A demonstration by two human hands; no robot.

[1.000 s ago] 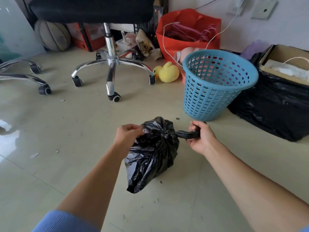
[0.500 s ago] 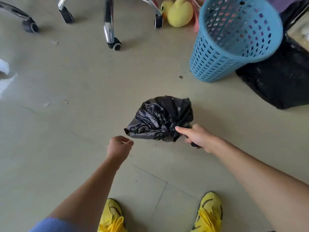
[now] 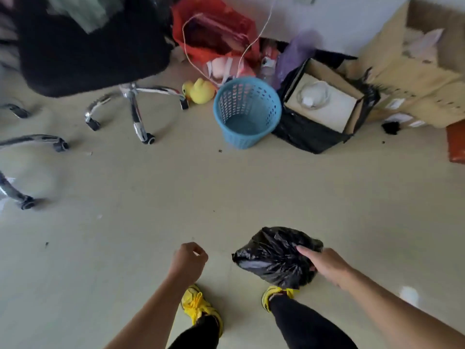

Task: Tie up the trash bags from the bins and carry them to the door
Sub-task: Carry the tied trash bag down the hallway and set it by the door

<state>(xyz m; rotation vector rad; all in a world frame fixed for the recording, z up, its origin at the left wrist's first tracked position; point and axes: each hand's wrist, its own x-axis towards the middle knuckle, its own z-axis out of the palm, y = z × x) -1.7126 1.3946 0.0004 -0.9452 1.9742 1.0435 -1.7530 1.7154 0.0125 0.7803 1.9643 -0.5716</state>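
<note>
Trash bag (image 3: pixel 271 258) appears tied; R hand (image 3: pixel 324 265) grip holds its neck, L hand (image 3: pixel 188 260) slack, empty. Remaining: carry to door.

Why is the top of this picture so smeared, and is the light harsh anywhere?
Head view: the office chair and cardboard box at the top are smeared, probably by head motion; the black trash bag in the right hand is sharper. Head view: the wide lens bows the edges; light is soft, shadows faint, with a pale glare patch on the floor beside the right arm.
</note>
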